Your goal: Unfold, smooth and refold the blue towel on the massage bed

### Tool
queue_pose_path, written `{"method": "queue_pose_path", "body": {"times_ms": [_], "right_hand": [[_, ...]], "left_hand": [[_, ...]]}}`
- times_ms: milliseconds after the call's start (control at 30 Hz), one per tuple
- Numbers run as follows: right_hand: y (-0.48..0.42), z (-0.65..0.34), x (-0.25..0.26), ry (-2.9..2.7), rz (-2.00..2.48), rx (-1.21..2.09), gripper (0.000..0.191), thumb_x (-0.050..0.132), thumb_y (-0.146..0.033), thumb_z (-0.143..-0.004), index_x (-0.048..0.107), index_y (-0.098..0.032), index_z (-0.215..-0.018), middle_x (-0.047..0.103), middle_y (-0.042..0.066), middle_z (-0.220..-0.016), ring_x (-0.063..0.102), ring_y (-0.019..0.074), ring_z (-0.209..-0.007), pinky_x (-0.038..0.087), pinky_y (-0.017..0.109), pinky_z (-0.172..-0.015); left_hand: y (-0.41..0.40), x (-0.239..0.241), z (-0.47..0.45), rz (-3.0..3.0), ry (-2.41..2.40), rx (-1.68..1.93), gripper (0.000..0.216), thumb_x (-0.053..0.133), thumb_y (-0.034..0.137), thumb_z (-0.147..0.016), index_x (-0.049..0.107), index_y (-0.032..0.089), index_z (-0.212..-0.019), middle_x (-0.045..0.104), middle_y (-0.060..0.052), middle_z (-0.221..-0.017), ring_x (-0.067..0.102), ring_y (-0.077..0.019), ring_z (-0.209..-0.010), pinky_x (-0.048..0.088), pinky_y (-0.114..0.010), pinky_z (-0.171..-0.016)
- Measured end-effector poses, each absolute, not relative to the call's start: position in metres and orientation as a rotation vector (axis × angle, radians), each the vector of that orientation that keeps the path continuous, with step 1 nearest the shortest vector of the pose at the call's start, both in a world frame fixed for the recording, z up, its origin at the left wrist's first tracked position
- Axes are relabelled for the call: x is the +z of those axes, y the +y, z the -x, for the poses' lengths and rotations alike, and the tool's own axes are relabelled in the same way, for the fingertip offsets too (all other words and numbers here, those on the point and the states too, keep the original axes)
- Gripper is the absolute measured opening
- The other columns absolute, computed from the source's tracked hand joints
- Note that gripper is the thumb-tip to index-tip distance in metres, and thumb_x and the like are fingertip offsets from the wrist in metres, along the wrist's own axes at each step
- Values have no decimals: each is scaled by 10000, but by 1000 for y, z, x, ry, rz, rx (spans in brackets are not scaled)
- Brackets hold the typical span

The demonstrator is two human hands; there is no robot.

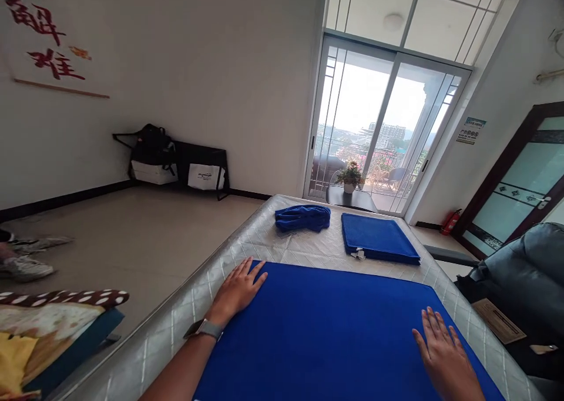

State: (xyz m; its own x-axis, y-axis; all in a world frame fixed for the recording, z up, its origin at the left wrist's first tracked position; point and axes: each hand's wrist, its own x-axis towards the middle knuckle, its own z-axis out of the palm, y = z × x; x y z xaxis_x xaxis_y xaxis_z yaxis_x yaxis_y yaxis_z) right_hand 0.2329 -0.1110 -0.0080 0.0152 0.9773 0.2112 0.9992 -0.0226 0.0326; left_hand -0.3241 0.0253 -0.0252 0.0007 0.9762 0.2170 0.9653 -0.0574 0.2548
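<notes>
A blue cloth (335,324) lies spread flat over the near part of a silvery quilted mattress (176,324). My left hand (238,289) rests on the cloth's far left corner, fingers stretched out, with a grey watch band on the wrist. On the right part of the cloth lies my right hand (443,348), palm down and fingers extended. Neither hand grips anything. Beyond the cloth sits a neat stack of folded blue cloths (379,236) with white tags at its near edge. To its left is a crumpled blue cloth (303,217).
A black armchair (524,277) stands right of the mattress, with a flat cardboard piece (497,320) on it. A cushioned seat (53,342) and a person's shoes (26,267) are at left. A potted plant (350,176) stands on a small table before the sliding door.
</notes>
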Motion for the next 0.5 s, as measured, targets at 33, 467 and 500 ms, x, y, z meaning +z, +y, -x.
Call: {"method": "queue_pose_path", "body": {"times_ms": [33,467,500], "right_hand": [[-103,-200,6,-2159,2126,-174,850,73,-609,-932,500,-126,-1486,319,79,-1624,138,256,-1542,80,488,-1263],[-28,129,34,-2536,1300,382,648,232,-462,-1046,306,-88,-1569,266,131,-1633,178,247,-1531,161,472,-1253],[-21,140,31,-2528,1298,398,648,234,-456,-1046,298,-80,-1570,265,133,-1634,173,248,-1532,161,471,-1252]], "left_hand": [[25,-25,324,-2192,2125,539,645,297,577,-999,410,236,-1535,351,-122,-1638,263,-305,-1524,240,-502,-1222],[29,-38,330,-2368,2137,638,571,388,440,-979,516,161,-1461,501,-157,-1537,365,-343,-1476,353,-550,-1176],[29,-39,332,-2420,2112,616,527,391,377,-976,543,183,-1442,508,-147,-1534,359,-344,-1478,370,-558,-1165]]}}
